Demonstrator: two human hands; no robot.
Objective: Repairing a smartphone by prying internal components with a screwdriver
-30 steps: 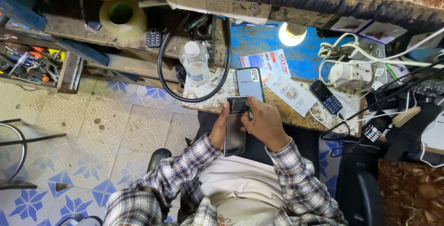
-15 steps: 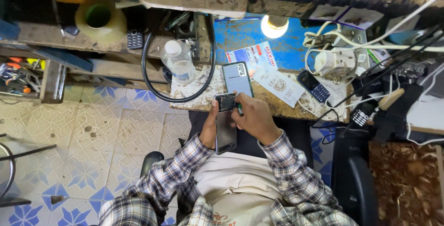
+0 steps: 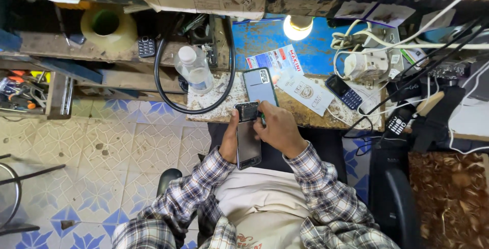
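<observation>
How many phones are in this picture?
At least 5: an opened smartphone in the hands, a smartphone face-down on the bench, keypad phones at the shelf, beside the leaflet and at right. Clutter may hide more.

I count two smartphones: the opened one [image 3: 248,136] I grip with both hands, my left hand [image 3: 229,142] and right hand [image 3: 277,129], and a grey one [image 3: 259,86] lying at twelve o'clock from it. Three small keypad phones: one [image 3: 344,91] at two o'clock, one [image 3: 396,125] at three, one [image 3: 146,47] at ten. One plastic bottle [image 3: 194,68], one lit bulb [image 3: 297,26], one roll of tape [image 3: 108,26], two printed cards [image 3: 294,78].
</observation>
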